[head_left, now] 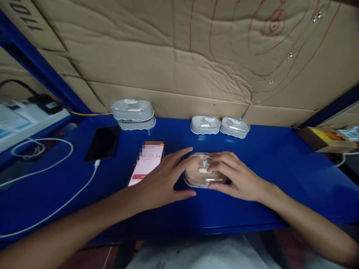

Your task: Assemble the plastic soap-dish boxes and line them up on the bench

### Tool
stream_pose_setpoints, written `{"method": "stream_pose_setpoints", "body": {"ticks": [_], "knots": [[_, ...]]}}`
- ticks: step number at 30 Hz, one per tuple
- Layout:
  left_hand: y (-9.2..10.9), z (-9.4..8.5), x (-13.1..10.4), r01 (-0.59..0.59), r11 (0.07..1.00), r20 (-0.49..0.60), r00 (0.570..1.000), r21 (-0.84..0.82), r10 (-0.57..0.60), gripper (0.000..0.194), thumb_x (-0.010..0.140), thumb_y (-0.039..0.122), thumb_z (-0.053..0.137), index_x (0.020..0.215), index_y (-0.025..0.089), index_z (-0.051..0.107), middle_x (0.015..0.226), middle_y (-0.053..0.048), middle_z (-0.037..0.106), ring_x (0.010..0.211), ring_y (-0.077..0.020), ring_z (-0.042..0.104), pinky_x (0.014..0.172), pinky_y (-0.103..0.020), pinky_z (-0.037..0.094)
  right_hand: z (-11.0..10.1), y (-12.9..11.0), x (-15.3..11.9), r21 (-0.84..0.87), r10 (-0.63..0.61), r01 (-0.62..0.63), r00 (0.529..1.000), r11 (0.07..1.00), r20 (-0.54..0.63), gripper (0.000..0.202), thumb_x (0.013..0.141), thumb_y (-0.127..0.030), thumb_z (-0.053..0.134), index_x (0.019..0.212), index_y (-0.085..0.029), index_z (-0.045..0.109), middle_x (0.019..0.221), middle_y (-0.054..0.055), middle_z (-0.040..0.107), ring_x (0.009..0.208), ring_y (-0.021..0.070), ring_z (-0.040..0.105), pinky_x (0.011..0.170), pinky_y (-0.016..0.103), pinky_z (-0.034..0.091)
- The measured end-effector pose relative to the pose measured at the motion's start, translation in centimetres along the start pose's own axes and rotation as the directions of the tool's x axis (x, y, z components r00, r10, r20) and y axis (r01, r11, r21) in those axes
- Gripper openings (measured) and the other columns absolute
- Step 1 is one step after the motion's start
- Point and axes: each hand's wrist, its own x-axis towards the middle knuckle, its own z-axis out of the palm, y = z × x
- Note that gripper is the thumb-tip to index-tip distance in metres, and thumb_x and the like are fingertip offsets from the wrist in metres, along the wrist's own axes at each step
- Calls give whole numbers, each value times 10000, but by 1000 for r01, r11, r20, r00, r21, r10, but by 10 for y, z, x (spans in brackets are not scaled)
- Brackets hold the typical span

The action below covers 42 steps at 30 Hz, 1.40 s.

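Note:
An oval lidded container (196,178) with a clear top, a pinkish inside, a pale tab and a round sticker sits on the blue table in front of me. My right hand (228,173) grips its right side, the thumb along the front edge and the fingers bent over the lid. Close to the container's left end, my left hand (175,173) is held with thumb and fingers spread wide. The fingers of the left hand arch around that end without clearly pressing on it. The right hand covers the container's right end.
Grey lidded containers stand along the back: a stack of two (133,112) at left, and a middle one (205,125) beside another (235,127). A lit phone (148,157), a dark phone (103,144) and a white cable (81,203) lie left. A cardboard box (322,140) stands right.

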Motion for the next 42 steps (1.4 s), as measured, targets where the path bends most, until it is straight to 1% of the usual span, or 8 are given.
{"method": "stream_pose_setpoints", "body": {"ticks": [7,12,17,22,32,35,39,42], "knots": [[-7,11,-5,108,991,106,989,-75,-100,990,959,434,767,1692,373,104,1740,-192,314,1585,-390,393,1240,-637,417,-2,18,4,11,43,-42,998,999,-38,296,1083,-439,601,1299,-245,659,1278,97,750,1237,262,695,1034,456,541],[-5,5,-4,24,1000,141,990,14,-26,617,989,381,736,1555,382,491,1797,-132,182,1612,-428,309,1239,-664,388,-2,41,1,-127,156,-170,981,977,-111,310,1093,-374,568,1357,-256,680,1361,109,737,1295,305,680,1060,520,533],[-2,5,-1,-38,995,95,995,89,30,406,918,431,808,1257,253,674,1670,-177,444,1517,-438,445,1213,-682,384,-2,33,-2,-160,28,-46,993,986,-118,332,1102,-374,536,1352,-250,714,1405,125,707,1381,318,614,1130,562,465],[-4,4,0,16,1000,5,1000,-1,-16,485,869,439,831,1243,256,582,1492,-135,625,1350,-357,607,1187,-610,422,-1,-1,-2,-134,-131,134,991,982,35,495,1044,-550,622,1380,-190,677,1366,127,725,1381,304,602,1200,544,393],[1,5,0,171,984,114,980,-46,-165,1189,786,544,900,1690,287,170,1636,-204,498,1478,-459,498,1239,-723,299,5,10,0,64,113,-109,992,992,-60,300,1039,-487,650,1159,-216,701,1234,116,734,1198,285,688,1035,472,498],[3,4,-3,216,968,164,967,-127,-194,1201,764,450,929,1689,346,170,1560,-160,575,1426,-435,553,1206,-700,373,3,18,1,245,325,-291,939,925,-110,361,1043,-567,601,1006,-230,724,1126,90,764,1088,285,722,990,457,533],[8,-4,-3,284,878,88,959,-385,-271,820,848,303,808,1560,368,408,1422,-92,630,1255,-332,674,1019,-497,578,-9,29,4,664,673,-464,735,586,-80,594,1096,-673,303,1108,-260,731,1001,57,793,964,274,768,908,432,610],[10,-18,6,429,555,188,879,-712,-438,740,850,329,794,1505,338,448,1150,-49,727,966,-256,758,775,-365,626,-19,36,5,738,712,-435,697,516,-87,635,1093,-676,240,1315,-257,663,1023,73,801,978,293,779,888,465,640]]}}
